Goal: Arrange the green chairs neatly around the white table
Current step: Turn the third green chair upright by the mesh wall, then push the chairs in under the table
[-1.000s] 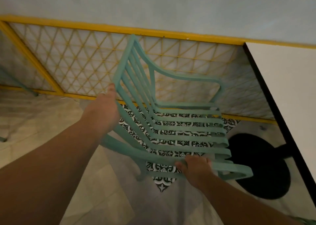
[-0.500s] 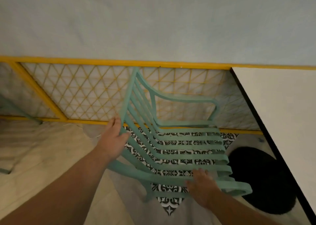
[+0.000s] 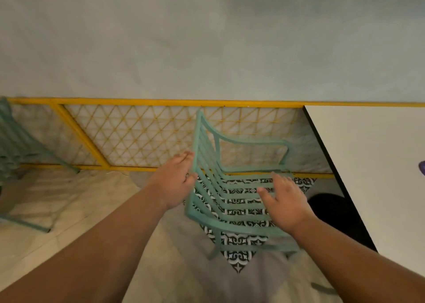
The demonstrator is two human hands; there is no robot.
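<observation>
While left hand [image 3: 176,179] and right hand [image 3: 286,202] spread straight fingers, slatted green chair [image 3: 250,141] stands centre-frame; white surface [image 3: 379,164] right, yellow fence [image 3: 138,137] behind.

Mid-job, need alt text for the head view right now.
Two open hands at a green slatted chair: the left hand against its backrest edge, the right hand over its seat. The chair stands beside the white table, before a yellow lattice fence.

One view only, worn on the person's head; it faces forward and steeply down, close over a slatted green plastic chair [image 3: 241,229]; a white rectangular tabletop [image 3: 379,176] fills the right edge; a yellow lattice railing [image 3: 149,137] lies ahead.
</observation>
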